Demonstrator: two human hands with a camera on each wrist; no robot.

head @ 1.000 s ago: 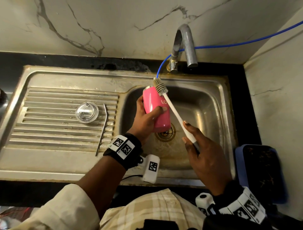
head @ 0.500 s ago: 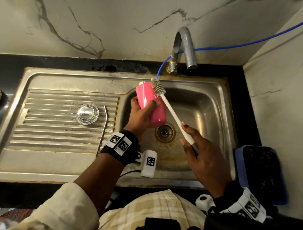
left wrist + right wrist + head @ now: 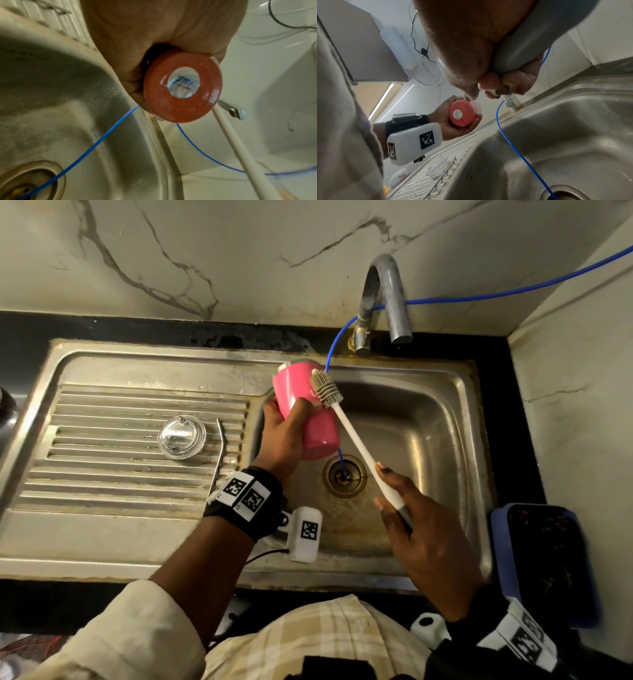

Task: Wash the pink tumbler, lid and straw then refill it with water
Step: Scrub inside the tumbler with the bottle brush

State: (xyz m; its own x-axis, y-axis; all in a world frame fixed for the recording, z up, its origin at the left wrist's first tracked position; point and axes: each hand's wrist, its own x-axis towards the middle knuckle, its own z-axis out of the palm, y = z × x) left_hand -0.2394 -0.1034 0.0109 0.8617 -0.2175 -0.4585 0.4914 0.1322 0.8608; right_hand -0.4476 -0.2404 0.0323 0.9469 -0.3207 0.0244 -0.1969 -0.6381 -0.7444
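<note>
One pink cup (image 3: 305, 412) held in left grip (image 3: 284, 436); one brush (image 3: 356, 440) in right grip (image 3: 424, 535). One lid (image 3: 181, 436), one straw (image 3: 219, 457) left of both.

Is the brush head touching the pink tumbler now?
Touching. In the head view the grey brush head lies against the side of the pink tumbler, with no gap visible, while the left hand holds the tumbler.

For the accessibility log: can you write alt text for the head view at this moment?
Over a steel sink, the left hand holds a pink tumbler tilted while the right hand holds a white bottle brush, its bristles against the tumbler's side. A clear lid and metal straw lie on the drainboard.
</note>
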